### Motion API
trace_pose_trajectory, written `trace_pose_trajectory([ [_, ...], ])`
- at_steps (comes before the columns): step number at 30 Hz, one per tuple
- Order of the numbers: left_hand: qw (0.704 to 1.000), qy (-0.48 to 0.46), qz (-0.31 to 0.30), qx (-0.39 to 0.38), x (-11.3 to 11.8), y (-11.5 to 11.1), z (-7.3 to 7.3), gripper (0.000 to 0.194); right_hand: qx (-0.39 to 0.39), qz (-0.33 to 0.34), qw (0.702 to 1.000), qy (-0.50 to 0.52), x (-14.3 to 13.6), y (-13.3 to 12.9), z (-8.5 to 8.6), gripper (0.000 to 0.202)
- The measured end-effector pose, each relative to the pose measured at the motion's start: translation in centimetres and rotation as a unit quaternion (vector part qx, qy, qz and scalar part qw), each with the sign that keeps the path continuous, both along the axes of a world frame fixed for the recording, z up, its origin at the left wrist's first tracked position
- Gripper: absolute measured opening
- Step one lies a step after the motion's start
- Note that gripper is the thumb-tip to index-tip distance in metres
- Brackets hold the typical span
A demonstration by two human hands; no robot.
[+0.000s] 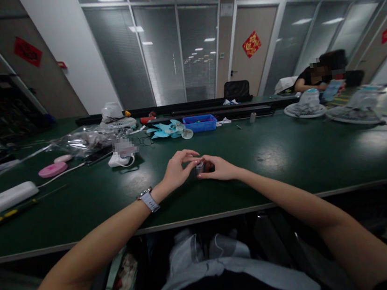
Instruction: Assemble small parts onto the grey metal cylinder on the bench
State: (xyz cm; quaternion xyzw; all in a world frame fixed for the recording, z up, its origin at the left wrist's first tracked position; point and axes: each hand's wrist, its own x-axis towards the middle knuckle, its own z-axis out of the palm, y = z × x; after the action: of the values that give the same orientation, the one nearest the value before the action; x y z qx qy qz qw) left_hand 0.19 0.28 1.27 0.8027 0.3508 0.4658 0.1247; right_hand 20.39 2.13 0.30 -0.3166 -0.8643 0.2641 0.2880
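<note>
A small silvery cylinder [199,168] with a dark reddish-brown part beside it stands on or just above the green table in front of me; its exact kind is too small to make out. My right hand [221,168] curls around its right side, thumb low and fingers at the top. From the left, my left hand [179,169], with a watch [148,201] on its wrist, brings thumb and forefinger together at the cylinder's upper end. The fingertips of both hands nearly meet there and partly hide the top.
A blue basket [200,123] and light-blue fan blades [166,129] lie farther back. To the left are a white power strip [6,201], a yellow-handled screwdriver [9,214] and a pink round object [52,170]. White fan parts [305,107] and a seated person [315,78] are at right.
</note>
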Motion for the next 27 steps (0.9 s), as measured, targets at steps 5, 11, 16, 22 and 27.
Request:
trace_pose_trajectory([
  [5, 0.999, -0.028, -0.027, -0.025, 0.1, 0.2, -0.3, 0.017, -0.006, 0.001, 1.0, 0.003, 0.0, 0.2, -0.2, 0.049],
  [11, 0.996, -0.07, -0.015, -0.049, 0.1, 0.2, -0.3, 0.017, -0.006, 0.005, 1.0, 0.005, 0.1, 0.3, -0.3, 0.049],
  [16, 0.996, -0.079, -0.008, -0.046, -0.1, 0.1, -0.2, 0.016, -0.012, -0.013, 1.0, 0.024, -0.2, -0.2, 0.2, 0.046],
  [22, 0.996, -0.072, 0.011, -0.047, 0.0, -0.2, 0.2, 0.018, 0.027, -0.033, 0.995, 0.096, -0.5, -0.7, 1.2, 0.029],
  [27, 0.995, -0.065, 0.023, -0.067, 0.0, -0.1, 0.1, 0.026, 0.044, -0.055, 0.993, 0.097, -0.4, -0.4, 1.2, 0.024],
])
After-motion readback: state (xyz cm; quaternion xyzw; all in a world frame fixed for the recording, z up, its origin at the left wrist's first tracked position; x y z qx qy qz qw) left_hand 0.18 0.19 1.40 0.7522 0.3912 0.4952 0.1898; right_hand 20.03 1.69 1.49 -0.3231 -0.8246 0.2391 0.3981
